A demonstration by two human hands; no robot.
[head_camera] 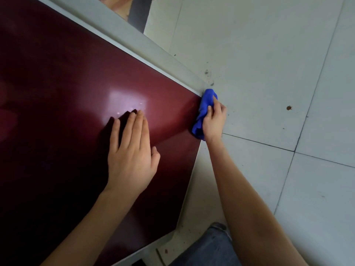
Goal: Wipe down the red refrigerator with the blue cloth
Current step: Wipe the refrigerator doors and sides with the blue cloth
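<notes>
Listing near to far, all placed against red refrigerator (57, 93).
- Your denim-clad leg (207, 250): beside refrigerator's near corner.
- Your left hand (132, 150): flat on refrigerator's glossy panel, fingers straight and close together, thumb out, holding nothing.
- Your right hand (214, 120): at refrigerator's right edge, fingers curled round bunched blue cloth (204, 110).
- Blue cloth: touching that edge, just below refrigerator's far corner.
- Tiled floor (269, 45): beyond refrigerator; dark specks by far corner, brown spot (289, 107) farther out.

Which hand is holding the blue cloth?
The right hand grips the bunched bright blue cloth at the corner of the glossy dark red refrigerator door; the left hand lies flat on that door, holding nothing.
</notes>
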